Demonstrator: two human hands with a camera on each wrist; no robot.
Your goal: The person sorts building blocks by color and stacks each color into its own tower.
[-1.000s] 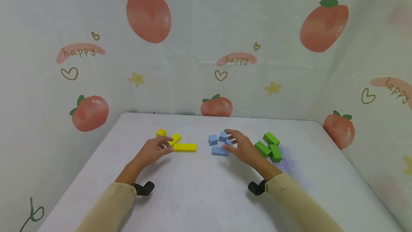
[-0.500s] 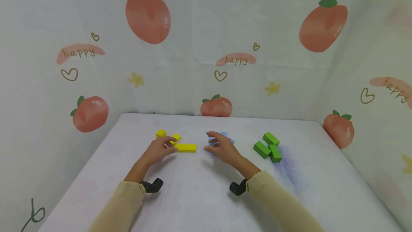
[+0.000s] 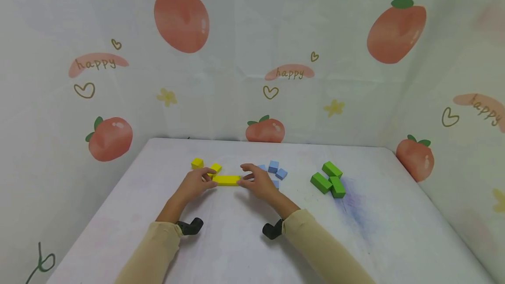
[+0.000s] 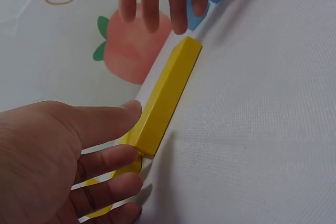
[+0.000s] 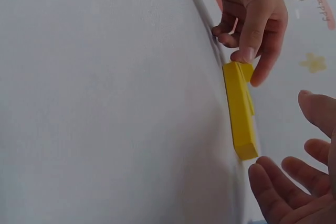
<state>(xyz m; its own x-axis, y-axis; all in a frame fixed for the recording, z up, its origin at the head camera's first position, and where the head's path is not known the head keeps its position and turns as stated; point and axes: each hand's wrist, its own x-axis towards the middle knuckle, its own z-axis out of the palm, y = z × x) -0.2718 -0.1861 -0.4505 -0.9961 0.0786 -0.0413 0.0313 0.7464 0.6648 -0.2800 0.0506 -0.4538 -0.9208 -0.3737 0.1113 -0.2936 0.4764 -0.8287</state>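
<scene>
A long yellow block (image 3: 226, 181) lies flat on the white table between my two hands. My left hand (image 3: 193, 185) is at its left end, thumb and fingers spread apart; in the left wrist view the thumb (image 4: 113, 121) overlaps the near end of the block. At the opposite end is my right hand (image 3: 261, 184), fingers loosely bent and parted. The right wrist view has these fingers (image 5: 270, 187) just off the block's end. Behind the left fingers sit a yellow cube (image 3: 197, 163) and a smaller yellow block (image 3: 215, 168).
Several blue blocks (image 3: 273, 167) lie just beyond and right of my right hand, partly hidden by it. Three green blocks (image 3: 332, 169) are grouped farther right. A printed cloth (image 3: 221, 100) hangs behind the table's back edge.
My right hand has moved left from the blue blocks to the right end of the long yellow block. My left hand has shifted slightly right. The blocks look unmoved.
</scene>
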